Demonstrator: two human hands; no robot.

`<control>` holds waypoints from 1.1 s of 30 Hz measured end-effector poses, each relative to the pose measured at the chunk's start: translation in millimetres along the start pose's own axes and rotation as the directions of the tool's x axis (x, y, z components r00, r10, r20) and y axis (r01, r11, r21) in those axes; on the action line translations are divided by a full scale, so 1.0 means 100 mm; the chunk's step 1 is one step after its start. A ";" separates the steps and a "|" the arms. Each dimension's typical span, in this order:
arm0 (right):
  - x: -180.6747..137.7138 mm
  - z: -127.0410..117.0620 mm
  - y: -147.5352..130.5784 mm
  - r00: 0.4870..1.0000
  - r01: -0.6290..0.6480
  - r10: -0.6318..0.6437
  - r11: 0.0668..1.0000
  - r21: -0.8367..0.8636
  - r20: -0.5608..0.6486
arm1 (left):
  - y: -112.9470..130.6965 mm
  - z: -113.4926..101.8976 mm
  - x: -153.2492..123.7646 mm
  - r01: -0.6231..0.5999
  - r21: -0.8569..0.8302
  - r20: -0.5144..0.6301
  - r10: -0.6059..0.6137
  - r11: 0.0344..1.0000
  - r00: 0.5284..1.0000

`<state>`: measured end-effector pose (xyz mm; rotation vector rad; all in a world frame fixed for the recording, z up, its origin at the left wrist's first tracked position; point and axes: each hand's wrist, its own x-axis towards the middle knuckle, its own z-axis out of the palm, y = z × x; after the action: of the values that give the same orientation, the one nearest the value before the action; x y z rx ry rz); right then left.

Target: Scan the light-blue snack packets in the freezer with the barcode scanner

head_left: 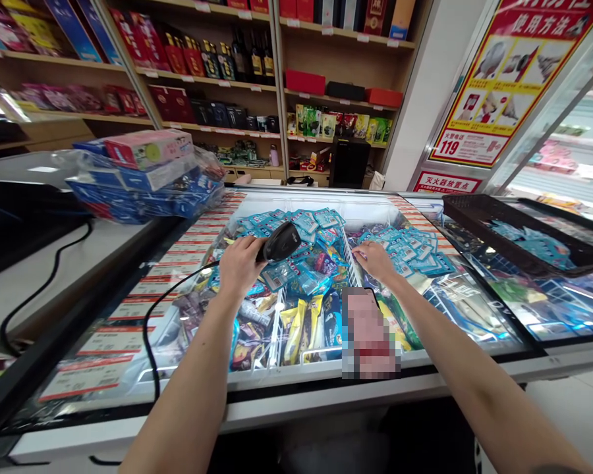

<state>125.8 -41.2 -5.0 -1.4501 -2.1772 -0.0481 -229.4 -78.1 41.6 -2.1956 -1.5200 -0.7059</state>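
Note:
My left hand (241,263) is wrapped round a black barcode scanner (281,242), held over the open chest freezer (380,204). A black cable (153,309) runs from the scanner down to the left. Beneath it lie many blue ice-cream packets (304,280) heaped over the wire baskets. My right hand (373,259) is down beside the white wire divider (350,257), its fingers bent together at the edge of another pile of blue packets (410,250). What is between those fingers, if anything, is too small to make out.
A phone with a blurred screen (368,332) lies on the freezer's near side. To the right stands a brown plastic basket (504,247) with blue packets inside. Plastic-wrapped boxes (148,178) are stacked at left. Price labels (103,342) line the freezer; stocked shelves (217,79) stand behind.

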 end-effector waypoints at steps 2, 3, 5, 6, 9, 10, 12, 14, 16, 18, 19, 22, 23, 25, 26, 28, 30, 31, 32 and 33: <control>0.07 0.01 -0.10 0.999 0.011 -0.016 0.996 0.088 0.050 | -0.01 0.00 -0.02 0.004 0.000 -0.001 -0.004 1.000 1.000; 0.11 0.02 -0.16 0.996 0.004 -0.015 0.992 0.127 0.084 | -0.02 0.00 -0.03 0.005 0.005 0.000 -0.005 1.000 1.000; 0.19 0.04 -0.31 0.986 -0.014 -0.024 0.974 0.227 0.164 | -0.02 -0.01 -0.03 0.007 0.024 0.005 -0.007 1.000 1.000; 0.22 0.06 -0.39 0.977 -0.028 -0.033 0.959 0.283 0.210 | -0.02 -0.02 -0.04 0.009 0.033 0.007 -0.009 0.999 1.000; 0.30 0.07 -0.67 0.931 -0.114 -0.015 0.937 0.329 0.365 | -0.02 -0.05 -0.05 0.016 0.047 0.009 -0.016 0.999 1.000; 0.32 0.07 -0.76 0.922 -0.146 0.016 0.940 0.308 0.387 | -0.02 -0.06 -0.06 0.017 0.047 0.011 -0.017 0.999 1.000; 0.34 0.06 -0.92 0.919 -0.185 0.076 0.949 0.253 0.388 | -0.02 -0.07 -0.10 0.017 0.044 0.016 -0.018 0.999 1.000; 0.35 0.06 -1.05 0.907 -0.218 0.130 0.959 0.182 0.401 | -0.01 -0.08 -0.14 0.023 0.043 0.019 -0.024 0.999 1.000; 0.35 0.07 -1.15 0.895 -0.243 0.176 0.963 0.119 0.410 | 0.00 -0.08 -0.18 0.036 0.044 0.020 -0.037 0.998 0.999; 0.36 0.09 -1.23 0.894 -0.268 0.217 0.960 0.080 0.391 | 0.02 -0.08 -0.21 0.045 0.044 0.021 -0.046 0.998 0.999; 0.36 0.11 -1.27 0.896 -0.278 0.234 0.958 0.068 0.378 | 0.02 -0.07 -0.21 0.046 0.041 0.022 -0.047 0.998 0.999; 0.35 0.16 -1.37 0.903 -0.288 0.257 0.957 0.043 0.344 | 0.04 -0.07 -0.23 0.040 0.035 0.021 -0.041 0.999 0.999; 0.35 0.17 -1.39 0.907 -0.284 0.256 0.958 0.036 0.335 | 0.04 -0.07 -0.23 0.039 0.037 0.019 -0.039 0.999 0.999; 0.33 0.20 -1.42 0.911 -0.279 0.257 0.960 0.025 0.323 | 0.05 -0.08 -0.25 0.035 0.047 0.020 -0.036 0.998 0.999; 0.33 0.21 -1.42 0.912 -0.284 0.260 0.958 0.029 0.318 | 0.05 -0.09 -0.26 0.031 0.052 0.024 -0.032 0.998 0.999; 0.31 0.23 -1.38 0.909 -0.313 0.274 0.947 0.080 0.313 | 0.05 -0.11 -0.28 0.020 0.056 0.035 -0.022 0.998 0.999; 0.30 0.24 -1.29 0.905 -0.357 0.292 0.916 0.180 0.311 | 0.05 -0.13 -0.30 0.012 0.054 0.045 -0.015 0.998 0.999; 0.30 0.23 -1.22 0.899 -0.389 0.304 0.885 0.255 0.314 | 0.04 -0.13 -0.31 0.012 0.053 0.047 -0.015 0.999 0.999; 0.29 0.22 -1.14 0.898 -0.399 0.309 0.871 0.286 0.312 | 0.04 -0.14 -0.31 0.015 0.053 0.047 -0.018 0.998 0.999; 0.29 0.21 -1.06 0.896 -0.409 0.316 0.859 0.307 0.310 | 0.04 -0.14 -0.31 0.020 0.054 0.046 -0.022 0.998 0.999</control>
<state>16.9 -55.7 16.0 -1.6835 -1.9126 0.6764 -237.5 -110.8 33.8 -2.1739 -1.5685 -0.6179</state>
